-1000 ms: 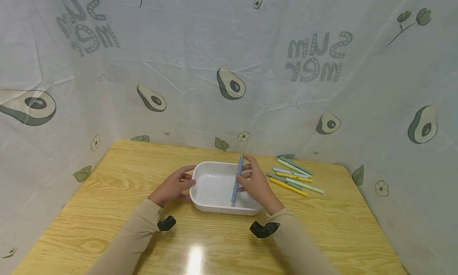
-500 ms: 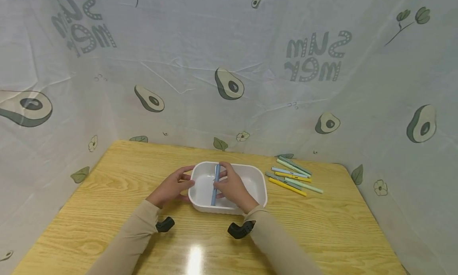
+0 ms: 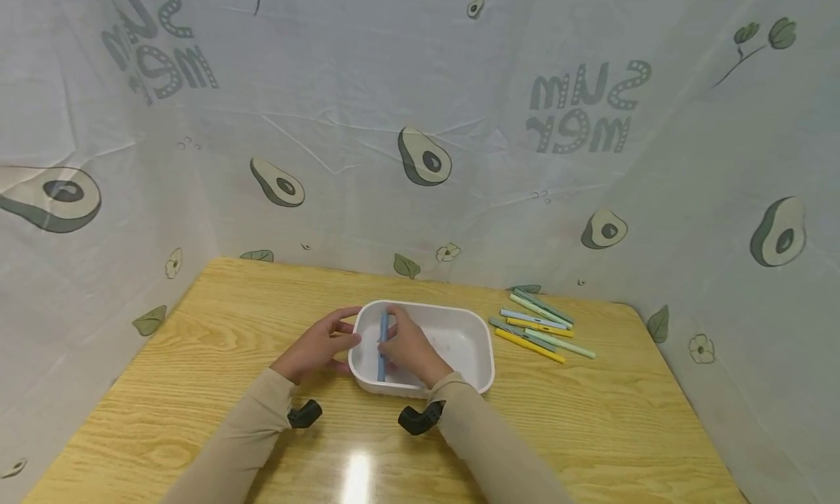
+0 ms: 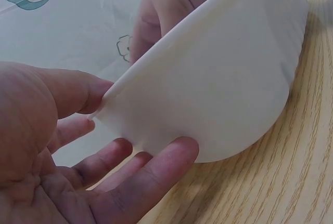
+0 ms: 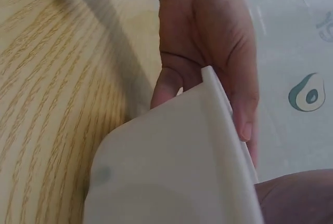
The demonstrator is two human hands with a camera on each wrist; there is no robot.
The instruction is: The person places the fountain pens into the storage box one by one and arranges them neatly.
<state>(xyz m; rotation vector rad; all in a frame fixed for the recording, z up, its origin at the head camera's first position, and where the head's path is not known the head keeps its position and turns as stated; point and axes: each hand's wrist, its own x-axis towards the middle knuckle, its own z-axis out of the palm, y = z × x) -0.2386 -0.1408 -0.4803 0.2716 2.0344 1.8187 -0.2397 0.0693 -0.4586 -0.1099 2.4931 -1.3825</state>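
Gripping the left end of a white tray [image 3: 462,343], the left hand [image 3: 321,346] sets its thumb at the rim, its other fingers spread along the outer wall. A black device [image 3: 305,414] sits at the cuff of the left sleeve [image 3: 243,424]. Inside the tray, near its left end, a blue pen [image 3: 382,362] points from the far wall toward the near one; whether it touches the tray's floor cannot be told. The right hand [image 3: 412,351] pinches this pen from its right side, the forearm crossing the near rim. A second black device [image 3: 422,419] is at the right sleeve [image 3: 492,438]. Farther right, well apart from the blue pen, a loose group lies on the worktop [image 3: 630,409]: grey-green pens [image 3: 547,306], pale green pens [image 3: 569,346], a pale blue pen [image 3: 533,317] and yellow pens [image 3: 530,346], some overlapping. Behind everything hangs a pale cloth [image 3: 348,74] printed with avocados.
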